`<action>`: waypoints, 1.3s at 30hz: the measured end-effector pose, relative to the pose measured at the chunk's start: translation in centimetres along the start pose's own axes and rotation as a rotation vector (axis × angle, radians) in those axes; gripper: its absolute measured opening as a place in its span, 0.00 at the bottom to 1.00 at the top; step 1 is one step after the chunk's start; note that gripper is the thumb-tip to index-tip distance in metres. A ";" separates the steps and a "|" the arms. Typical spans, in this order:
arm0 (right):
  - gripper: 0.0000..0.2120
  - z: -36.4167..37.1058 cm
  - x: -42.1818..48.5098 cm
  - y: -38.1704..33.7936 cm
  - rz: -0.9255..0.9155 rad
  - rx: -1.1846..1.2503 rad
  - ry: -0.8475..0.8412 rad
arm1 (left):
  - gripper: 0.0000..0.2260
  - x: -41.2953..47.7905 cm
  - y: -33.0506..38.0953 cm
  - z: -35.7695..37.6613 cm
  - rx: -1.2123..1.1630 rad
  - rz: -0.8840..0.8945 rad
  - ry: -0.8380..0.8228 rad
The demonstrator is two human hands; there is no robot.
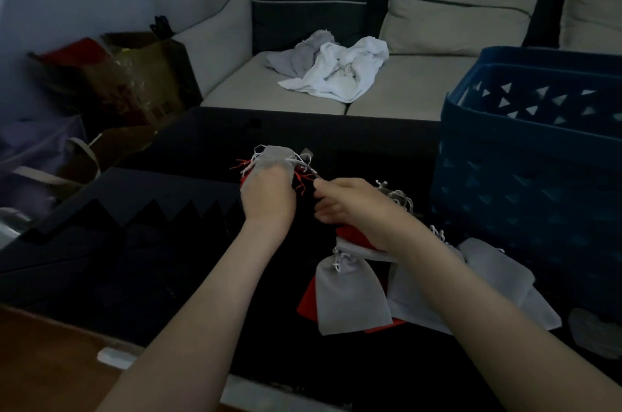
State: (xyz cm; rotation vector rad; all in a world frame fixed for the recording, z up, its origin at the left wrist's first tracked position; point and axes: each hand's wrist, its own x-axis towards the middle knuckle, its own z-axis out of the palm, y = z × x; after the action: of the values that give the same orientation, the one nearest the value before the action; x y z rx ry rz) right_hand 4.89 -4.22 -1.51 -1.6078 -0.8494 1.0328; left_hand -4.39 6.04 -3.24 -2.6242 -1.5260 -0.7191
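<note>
The single view comes from a wide-angle camera worn on the person's head, looking forward and down along both forearms to the left hand (269, 196) and right hand (356, 213), which sit close below it at mid-frame. It faces across the dark tabletop (370, 142) toward a sofa (404, 98) beyond, with a blue basket (525, 182) close on the right.

A small bundle of grey and red fabric drawstring pouches (274, 157) sits gripped in the left hand (269, 197), mouths upward, with red and white strings splaying from its top. The right hand (353, 209) pinches one white cord (311, 171) of it. A loose pile of flat grey and red fabric pouches (350, 297) lies overlapping on the dark tabletop (168, 260) just below the right wrist.
</note>
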 end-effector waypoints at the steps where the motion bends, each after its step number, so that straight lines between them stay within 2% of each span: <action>1: 0.15 -0.1 -0.2 -0.2 0.030 0.118 -0.009 | 0.11 -0.1 0.4 -0.6 -0.029 -0.003 -0.002; 5: 0.18 -1.1 -1.4 -0.6 0.091 0.366 0.005 | 0.10 -0.8 1.0 -0.4 -0.096 0.038 -0.154; 9: 0.17 -1.6 -2.4 0.2 0.124 0.366 0.011 | 0.13 -2.3 -0.3 1.3 -0.047 -0.028 -0.364; 10: 0.17 -1.5 -2.6 0.5 0.135 0.366 0.007 | 0.13 -2.6 -0.4 1.4 -0.019 -0.032 -0.371; 16: 0.13 -0.5 -2.2 1.5 0.235 0.502 -0.010 | 0.14 -2.2 -0.4 1.3 0.075 0.087 -0.296; 21: 0.11 -0.3 -0.7 2.8 0.277 0.525 -0.017 | 0.11 -1.4 -0.4 2.8 0.122 0.143 -0.224; 25: 0.12 1.0 0.8 2.7 0.305 0.439 -0.034 | 0.14 -1.2 -0.5 2.5 0.118 0.158 -0.201; 26: 0.12 1.2 1.1 2.6 0.310 0.430 -0.023 | 0.13 -1.1 -0.5 2.0 0.068 0.137 -0.173; 29: 0.18 1.5 1.9 2.2 0.274 0.486 -0.003 | 0.09 -1.0 -0.3 0.0 -0.124 0.136 0.115; 30: 0.21 1.5 1.9 2.3 0.253 0.540 -0.014 | 0.09 -1.3 0.2 -1.0 -0.167 0.119 0.115; 32: 0.24 1.2 1.8 1.9 0.182 0.671 -0.078 | 0.10 -2.1 1.4 -2.7 -0.265 0.109 0.002; 34: 0.20 0.7 0.9 1.0 0.079 0.795 -0.060 | 0.05 -3.3 2.9 -4.7 -0.404 0.175 -0.116; 35: 0.16 0.4 0.3 0.5 0.033 0.811 -0.004 | 0.04 -4.1 3.5 -5.8 -0.471 0.216 -0.207; 37: 0.07 -0.1 -1.3 -0.1 -0.010 0.711 0.175 | 0.08 -5.4 4.1 -7.5 -0.639 0.208 -0.461; 39: 0.04 -0.8 -3.2 0.1 -0.027 0.585 0.267 | 0.08 -6.6 4.2 -8.8 -0.881 0.036 -0.585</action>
State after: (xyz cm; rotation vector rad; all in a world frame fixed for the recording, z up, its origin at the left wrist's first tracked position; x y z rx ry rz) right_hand 4.35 -7.39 -0.77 -1.1911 -0.3399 0.9125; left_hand -6.93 -3.66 2.87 -3.7791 -1.4767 -0.7968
